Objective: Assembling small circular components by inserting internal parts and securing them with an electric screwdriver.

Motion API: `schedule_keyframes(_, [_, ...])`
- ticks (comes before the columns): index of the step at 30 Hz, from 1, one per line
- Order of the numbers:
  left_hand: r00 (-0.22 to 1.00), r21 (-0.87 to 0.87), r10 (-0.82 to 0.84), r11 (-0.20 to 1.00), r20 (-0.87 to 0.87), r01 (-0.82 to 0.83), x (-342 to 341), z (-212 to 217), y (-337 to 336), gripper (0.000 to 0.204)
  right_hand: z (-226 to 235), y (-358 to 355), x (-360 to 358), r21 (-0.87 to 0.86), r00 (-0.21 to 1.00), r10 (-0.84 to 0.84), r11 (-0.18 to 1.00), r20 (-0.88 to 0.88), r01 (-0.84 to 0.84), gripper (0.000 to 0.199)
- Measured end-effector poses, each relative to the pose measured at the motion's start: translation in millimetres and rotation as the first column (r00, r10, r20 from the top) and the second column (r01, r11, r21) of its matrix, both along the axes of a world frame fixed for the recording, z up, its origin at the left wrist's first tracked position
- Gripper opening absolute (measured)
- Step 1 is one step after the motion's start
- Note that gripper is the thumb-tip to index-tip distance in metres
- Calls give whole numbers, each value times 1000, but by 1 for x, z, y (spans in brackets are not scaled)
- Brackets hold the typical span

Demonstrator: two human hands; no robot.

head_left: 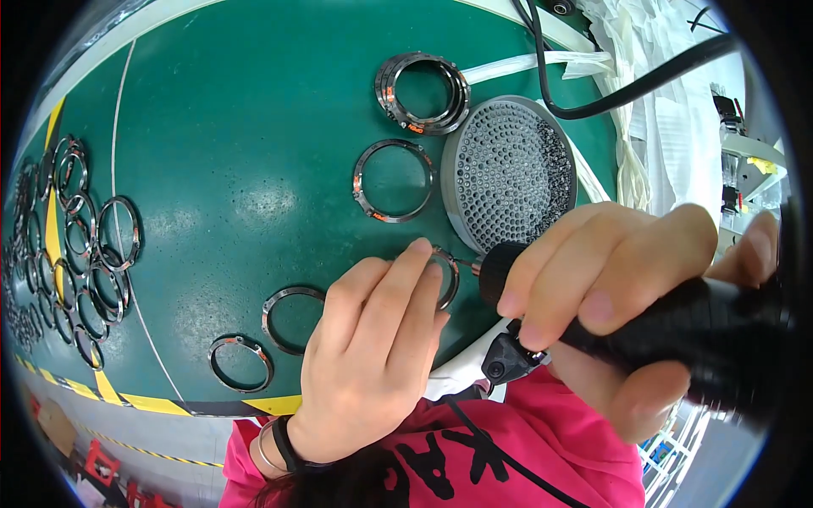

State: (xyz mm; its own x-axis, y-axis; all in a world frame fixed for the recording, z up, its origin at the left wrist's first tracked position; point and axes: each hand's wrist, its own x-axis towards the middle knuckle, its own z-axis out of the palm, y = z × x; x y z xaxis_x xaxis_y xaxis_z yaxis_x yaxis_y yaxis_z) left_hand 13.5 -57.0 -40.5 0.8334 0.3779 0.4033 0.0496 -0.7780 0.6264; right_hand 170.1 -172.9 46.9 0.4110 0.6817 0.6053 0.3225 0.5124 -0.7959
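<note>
My left hand [364,351] grips a thin dark metal ring [455,288], its fingers covering most of it. My right hand [605,271] is wrapped round a black electric screwdriver [677,330]. The screwdriver's bit points left at the ring's edge; whether it touches cannot be made out. Just beyond the hands lies a round grey tray [451,195] full of small holes, with tiny screws heaped along its right side. Another dark ring [360,188] with orange marks lies left of the tray, and a stack of rings [385,89] sits behind it.
Two more rings, one nearer [216,364] and one beside my left hand [268,313], lie on the green table [246,135]. Many rings [118,233] crowd the left edge. A black cable [584,110] hangs at the upper right, by white plastic sheeting [677,93]. A small camera [500,366] hangs near my chest.
</note>
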Motion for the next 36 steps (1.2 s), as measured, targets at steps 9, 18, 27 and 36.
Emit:
schedule_keyframes(9, [971,175,218,964,-95,-199,-8,9,-9,39,-15,35,23,-53,1000,17,998,25,-16,59])
schedule_keyframes(18, [980,165,79,985,-182,-49,5,9,-5,27,-15,26,28,-3,998,-42,999,46,43,59])
schedule_keyframes(27, [990,139,83,988,-114,-67,4,4,-3,26,-23,28,26,44,998,-38,998,48,36,59])
schedule_keyframes(36, [993,100,85,992,-79,-77,2,2,-3,26,-25,33,23,98,998,-11,995,59,6,60])
